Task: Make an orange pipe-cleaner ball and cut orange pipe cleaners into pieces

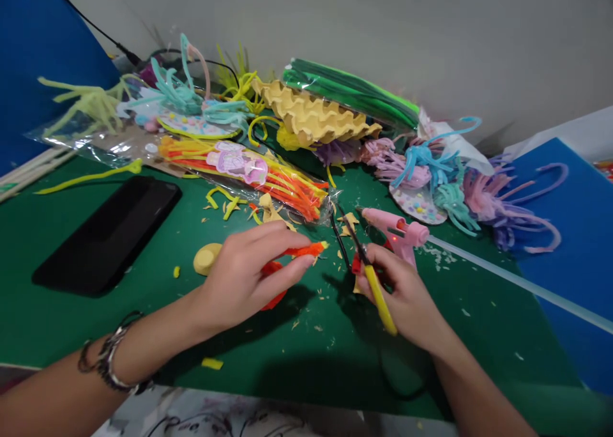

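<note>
My left hand (251, 274) is closed in a pinch on an orange pipe cleaner (306, 250) with a yellow tip; more orange shows below the fingers. Opposite it, my right hand (407, 296) grips scissors (380, 299) with a yellow handle, their dark blades pointing away from me. The blades are apart from the pipe cleaner. Just beyond the right hand stands a pink glue gun (395, 227), a long clear glue stick (517, 282) jutting from its back. A small tan cup-shaped piece (205, 259) sits beside my left hand.
A black phone (108, 236) lies at left on the green table (158, 335). Behind are a bag of orange and yellow pipe cleaners (282, 184), an egg carton (316, 114), green pipe cleaners (349, 92) and pastel pipe-cleaner bundles (431, 165). Scraps are scattered around.
</note>
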`<state>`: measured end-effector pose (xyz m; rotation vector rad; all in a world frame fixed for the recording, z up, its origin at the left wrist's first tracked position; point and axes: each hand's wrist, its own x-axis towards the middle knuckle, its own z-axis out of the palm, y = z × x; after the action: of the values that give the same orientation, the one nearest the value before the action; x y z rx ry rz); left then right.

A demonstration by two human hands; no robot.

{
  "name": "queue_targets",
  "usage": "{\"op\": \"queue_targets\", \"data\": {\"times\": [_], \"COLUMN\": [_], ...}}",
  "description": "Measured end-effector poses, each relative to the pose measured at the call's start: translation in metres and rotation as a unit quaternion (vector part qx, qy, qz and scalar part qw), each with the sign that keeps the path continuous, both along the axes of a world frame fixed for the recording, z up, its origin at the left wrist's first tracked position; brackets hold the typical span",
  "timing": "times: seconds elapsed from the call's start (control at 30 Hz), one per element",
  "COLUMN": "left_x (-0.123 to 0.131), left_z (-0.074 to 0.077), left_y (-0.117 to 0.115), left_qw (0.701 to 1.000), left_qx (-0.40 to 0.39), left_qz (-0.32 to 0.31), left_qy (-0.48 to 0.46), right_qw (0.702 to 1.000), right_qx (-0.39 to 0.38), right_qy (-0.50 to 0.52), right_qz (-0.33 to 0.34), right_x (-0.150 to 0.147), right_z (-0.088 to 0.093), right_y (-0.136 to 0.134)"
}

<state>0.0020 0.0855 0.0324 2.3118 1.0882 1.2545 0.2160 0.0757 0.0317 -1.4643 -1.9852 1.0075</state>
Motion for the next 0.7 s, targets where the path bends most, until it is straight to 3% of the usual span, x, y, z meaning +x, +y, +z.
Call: {"op": "queue_targets", "data": {"times": [0.17, 0.37, 0.57, 0.7], "left_x": [-0.001, -0.002, -0.003, -0.001], "left_z": [-0.002, -0.002, -0.004, -0.004], "left_y": [0.0, 0.0, -0.001, -0.001], "left_qw": [1.0, 0.999, 0.999, 0.999], "left_qx": [0.009, -0.001, -0.002, 0.018], "left_qz": [-0.02, -0.043, -0.032, -0.018], "left_qy": [0.003, 0.025, 0.035, 0.025], "right_qw": [0.994, 0.988, 0.971, 0.96], "right_qx": [0.01, 0.07, 0.183, 0.218], "right_qy": [0.019, -0.08, -0.128, -0.155], "right_qz": [0.106, 0.114, 0.085, 0.087], "right_x": [-0.003, -0.005, -0.002, -0.004], "right_z": [0.002, -0.007, -0.009, -0.008], "right_y": [-0.007, -0.009, -0.009, -0.009]}}
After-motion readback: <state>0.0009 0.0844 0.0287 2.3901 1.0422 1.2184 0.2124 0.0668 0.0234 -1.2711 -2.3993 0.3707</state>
